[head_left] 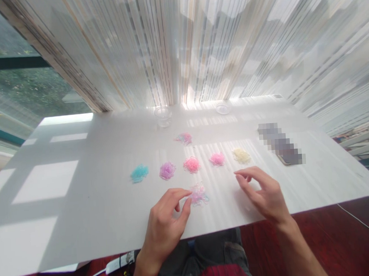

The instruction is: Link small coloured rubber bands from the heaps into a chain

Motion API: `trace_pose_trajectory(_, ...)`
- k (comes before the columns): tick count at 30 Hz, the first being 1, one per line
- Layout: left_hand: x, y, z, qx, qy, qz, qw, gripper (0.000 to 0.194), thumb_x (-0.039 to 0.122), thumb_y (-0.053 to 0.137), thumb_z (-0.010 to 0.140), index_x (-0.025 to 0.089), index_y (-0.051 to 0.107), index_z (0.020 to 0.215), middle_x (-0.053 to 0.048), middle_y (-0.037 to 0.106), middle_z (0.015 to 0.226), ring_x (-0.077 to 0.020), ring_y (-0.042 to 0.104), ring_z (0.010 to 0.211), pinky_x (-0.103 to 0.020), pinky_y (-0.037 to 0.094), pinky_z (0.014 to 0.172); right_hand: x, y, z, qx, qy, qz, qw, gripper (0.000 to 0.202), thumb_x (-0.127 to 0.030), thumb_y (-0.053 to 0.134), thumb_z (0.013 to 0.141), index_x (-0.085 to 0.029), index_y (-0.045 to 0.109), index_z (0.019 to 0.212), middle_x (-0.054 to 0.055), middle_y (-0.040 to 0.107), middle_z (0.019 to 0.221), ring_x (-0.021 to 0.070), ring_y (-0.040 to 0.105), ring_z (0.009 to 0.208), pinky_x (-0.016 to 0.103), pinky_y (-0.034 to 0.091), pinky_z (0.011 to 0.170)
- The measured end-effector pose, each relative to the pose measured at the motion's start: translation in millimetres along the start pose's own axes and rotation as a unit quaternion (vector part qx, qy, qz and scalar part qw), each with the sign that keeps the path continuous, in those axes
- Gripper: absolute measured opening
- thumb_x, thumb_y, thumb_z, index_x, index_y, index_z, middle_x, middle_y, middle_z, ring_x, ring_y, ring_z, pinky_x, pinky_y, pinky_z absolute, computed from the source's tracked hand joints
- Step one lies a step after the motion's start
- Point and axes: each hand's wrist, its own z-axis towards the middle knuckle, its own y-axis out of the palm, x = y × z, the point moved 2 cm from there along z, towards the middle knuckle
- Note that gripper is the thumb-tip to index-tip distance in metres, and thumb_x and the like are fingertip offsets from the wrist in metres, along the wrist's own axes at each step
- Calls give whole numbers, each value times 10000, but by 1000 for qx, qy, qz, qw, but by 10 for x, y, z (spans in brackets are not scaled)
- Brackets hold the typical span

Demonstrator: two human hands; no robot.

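Small piles of thin, coloured elastic bands lie on the white table. My left hand is at the left edge of a loose mixed pile, its thumb and forefinger bent and slightly apart. My right hand hovers just below the yellow pile, thumb and forefinger tips pinched together; anything between them is too small to make out. A row runs leftward from the yellow: light pink, deeper pink, purple and turquoise. Behind the row is another mixed pile.
A clear round container stands at the table's back, and a clear lid-like disc lies right of it. A phone-like object, mostly pixelated, is at the right. Striped curtains hang behind; a power strip sits below the table.
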Motion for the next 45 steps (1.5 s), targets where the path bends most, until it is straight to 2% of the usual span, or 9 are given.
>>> trace_pose_trajectory(3,-27,-38,4,-24,9,40,999,200,162,622,991,241,666,1169,-34,704,1054,-157,637,831,-283,532,742,-258,240,-31,-55,-27,65,996,91,-163,626,978,-210,690,1022,33,701,905,161,666,811,277,563,727)
trace_pose_trajectory(6,-55,-40,0,-40,25,89,995,197,202,652,981,244,668,1173,-40,701,1073,-209,655,974,-344,512,820,-405,454,-55,-99,-44,106,988,121,-163,624,981,-215,694,1064,44,697,954,172,684,886,287,582,778)
trace_pose_trajectory(11,-86,33,14,-30,21,132,991,171,216,629,999,227,653,1167,-36,707,1041,-217,649,943,-371,462,813,-447,642,-95,-104,-48,105,988,182,-127,610,969,-214,696,1103,55,676,962,188,676,899,311,595,785)
trace_pose_trajectory(20,-86,121,67,-43,12,128,991,97,185,616,1007,233,692,1045,-5,697,962,-193,643,888,-361,412,788,-396,663,-108,-119,-42,96,987,146,-162,625,982,-211,693,1102,57,670,950,196,669,890,322,597,766)
trace_pose_trajectory(30,-63,83,44,-12,49,91,995,111,157,642,997,220,683,1079,-20,723,997,-174,655,889,-336,435,779,-393,659,-134,-119,-53,99,987,148,-185,647,985,-218,689,1123,57,677,944,189,659,867,327,596,747)
trace_pose_trajectory(36,-45,90,38,-24,80,101,991,91,157,617,1013,204,670,1070,-31,765,984,-176,673,840,-333,434,740,-397,655,-131,-105,-60,113,986,140,-172,658,976,-223,712,1094,46,688,916,180,670,833,307,595,718)
trace_pose_trajectory(45,-53,83,23,-32,87,101,991,126,128,604,1010,208,666,1087,-32,771,969,-183,681,827,-333,450,745,-412,648,-119,-100,-64,121,986,167,-141,678,947,-221,719,1088,46,692,903,179,676,819,302,598,704)
